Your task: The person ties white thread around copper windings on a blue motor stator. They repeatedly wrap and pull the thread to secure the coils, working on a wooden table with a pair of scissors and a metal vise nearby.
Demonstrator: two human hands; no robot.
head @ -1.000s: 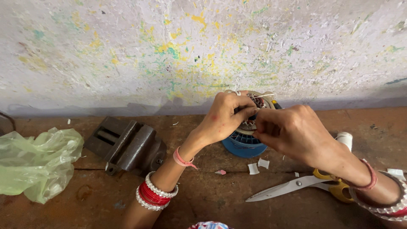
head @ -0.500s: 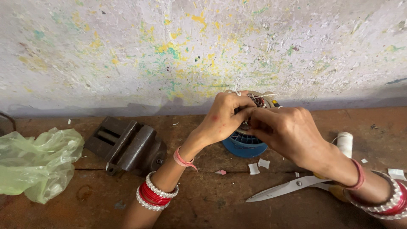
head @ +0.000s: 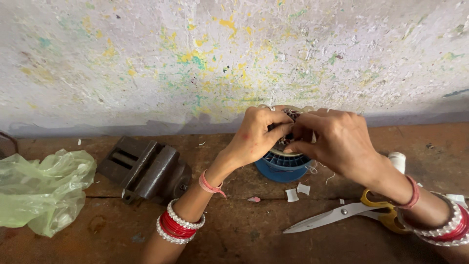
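A round part with wire windings [head: 289, 128] stands on a blue ribbed base [head: 282, 166] on the brown bench, near the wall. My left hand [head: 256, 137] grips its left side with fingers curled over the top. Over the right side of the part lies my right hand [head: 334, 139], thumb and fingers pinched at the windings next to my left fingertips. Both hands hide most of the part. Red and white bangles ring both wrists.
A metal bench vise [head: 146, 168] lies left of the hands. A crumpled green plastic bag [head: 41, 190] sits at the far left. Yellow-handled scissors [head: 342, 215] lie open at lower right, with white scraps [head: 298, 192] and a small white spool [head: 398, 161] nearby. The paint-flecked wall [head: 195, 54] rises behind.
My right hand has slid left and closer onto the wound part, exposing more of the scissors. My left hand stays put on the part.
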